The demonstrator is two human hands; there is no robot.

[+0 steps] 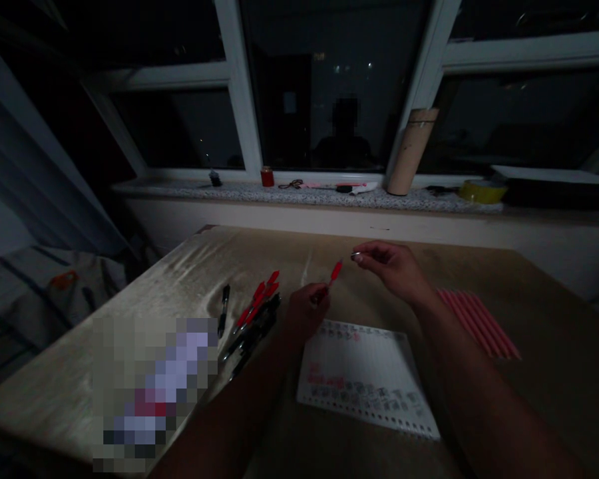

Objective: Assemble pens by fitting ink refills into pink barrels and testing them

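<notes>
My left hand [307,309] is closed around a red pen [336,270], whose red end points up and to the right. Just right of it, my right hand [392,266] pinches a small, shiny, dark-and-silver piece [355,255], too small to name surely. The piece and the pen are apart. Below both hands lies a spiral notebook [354,362] with rows of small red and dark marks. Left of my left hand are several red pens [257,301] beside a bunch of black pens [253,332]. One black pen [224,309] lies separately, farther left.
Several pink sticks [476,322], like pencils, lie in a row at the right of the table [164,283]. A pixelated item [164,386] is at the left. The windowsill behind holds a cardboard tube [412,153], yellow tape [482,191] and a red jar [267,177].
</notes>
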